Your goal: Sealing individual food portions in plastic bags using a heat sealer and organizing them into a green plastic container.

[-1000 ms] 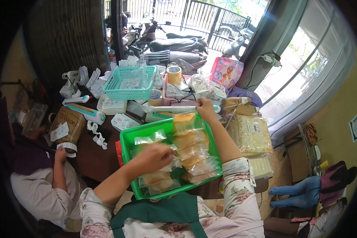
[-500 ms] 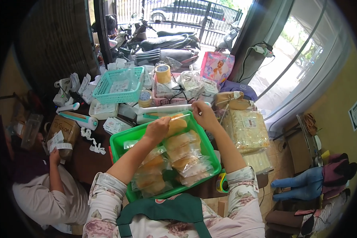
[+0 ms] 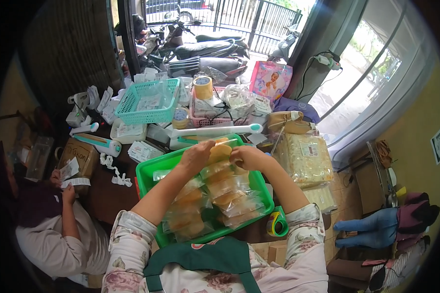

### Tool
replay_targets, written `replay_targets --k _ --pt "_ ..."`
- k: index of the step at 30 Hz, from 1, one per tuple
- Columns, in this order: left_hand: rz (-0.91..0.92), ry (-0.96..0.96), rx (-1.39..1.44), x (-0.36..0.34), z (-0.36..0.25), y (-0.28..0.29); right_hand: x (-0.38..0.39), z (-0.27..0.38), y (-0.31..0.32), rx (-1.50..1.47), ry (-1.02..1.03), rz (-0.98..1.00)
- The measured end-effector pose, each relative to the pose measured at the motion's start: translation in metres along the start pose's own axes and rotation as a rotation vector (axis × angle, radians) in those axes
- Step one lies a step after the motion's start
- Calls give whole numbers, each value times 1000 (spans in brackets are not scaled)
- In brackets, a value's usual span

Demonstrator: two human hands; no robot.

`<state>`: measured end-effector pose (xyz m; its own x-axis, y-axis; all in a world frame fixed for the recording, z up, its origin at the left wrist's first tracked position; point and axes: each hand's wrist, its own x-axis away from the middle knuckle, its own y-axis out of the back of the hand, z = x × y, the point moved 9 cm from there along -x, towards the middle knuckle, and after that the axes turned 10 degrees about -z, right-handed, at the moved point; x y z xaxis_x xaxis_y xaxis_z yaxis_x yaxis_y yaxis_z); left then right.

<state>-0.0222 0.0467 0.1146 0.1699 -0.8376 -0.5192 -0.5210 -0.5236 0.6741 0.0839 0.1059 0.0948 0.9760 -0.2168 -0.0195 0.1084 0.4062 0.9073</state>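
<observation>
My left hand (image 3: 197, 157) pinches a clear plastic packet (image 3: 221, 153) with flat, round orange-tan pieces inside. The fingers of my right hand (image 3: 251, 158) are closed at the packet's right side, holding it too. Both hands are over the far end of a green plastic tray (image 3: 145, 179). In the tray lie two overlapping rows of similar packets (image 3: 232, 198). Just beyond my hands is a long white bag sealer (image 3: 212, 131) with a blue-green round end.
Past the sealer stand a turquoise basket (image 3: 146, 118) and a pink basket (image 3: 196, 118) with a tape roll (image 3: 203, 88). A large wrapped bundle (image 3: 303, 161) is at the right, near a green-yellow tape roll (image 3: 277, 222). To the left, another person holds paper slips (image 3: 70, 168) by a carton (image 3: 78, 158).
My right hand has come off the sealer's right end and moved down and nearer to the packet. My left hand still holds the packet. The view has shifted slightly.
</observation>
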Motion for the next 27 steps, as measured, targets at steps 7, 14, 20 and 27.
replay_targets --k 7,14,20,27 --pt "145 25 -15 7 -15 0 -23 -17 34 4 -29 -309" --pt "24 77 -86 10 0 -6 -8 -40 50 96 -259 -236" --pt "-4 53 -53 12 7 -9 21 1 10 -213 -270 74" --pt "18 52 -34 9 3 -10 24 2 -12 -337 -242 184"
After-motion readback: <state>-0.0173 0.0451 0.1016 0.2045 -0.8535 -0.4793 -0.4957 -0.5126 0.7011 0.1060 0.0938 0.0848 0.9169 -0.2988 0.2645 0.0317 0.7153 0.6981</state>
